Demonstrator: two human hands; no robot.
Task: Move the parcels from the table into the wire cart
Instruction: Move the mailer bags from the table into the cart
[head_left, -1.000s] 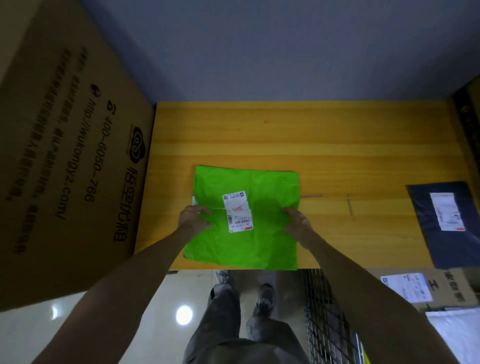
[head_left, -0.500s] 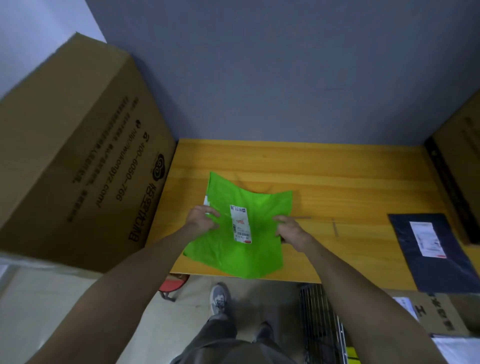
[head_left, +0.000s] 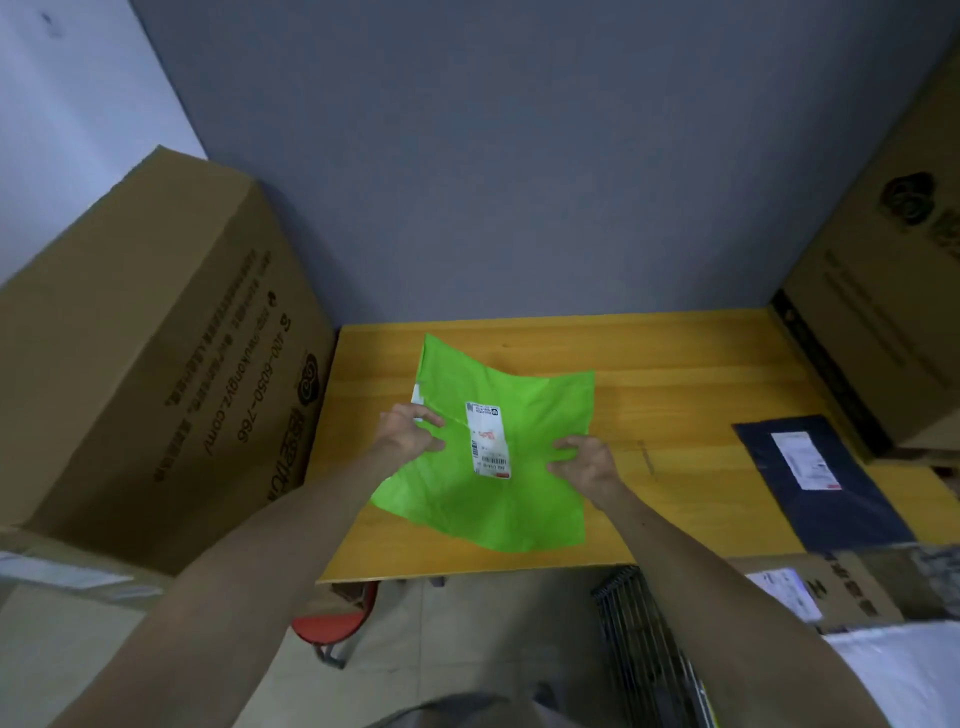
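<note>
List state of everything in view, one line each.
green parcel: bowed, label up, gripped at both sides
left hand: grips green parcel's left side
right hand: grips its right side
dark parcel: flat on table, label up, untouched
cart: below table's near edge, partly hidden by right arm

Cardboard box (head_left: 156, 338), red stool (head_left: 332, 626)

Wooden table (head_left: 675, 364): yellow-orange top, back edge against a grey wall. Dark navy parcel (head_left: 841, 512) lies flat near the right front edge, white label up. Green parcel (head_left: 493, 512) is over the centre-left, crumpled; contact with the top cannot be told. Cardboard box (head_left: 883, 312) at the right end, just behind the navy parcel.
</note>
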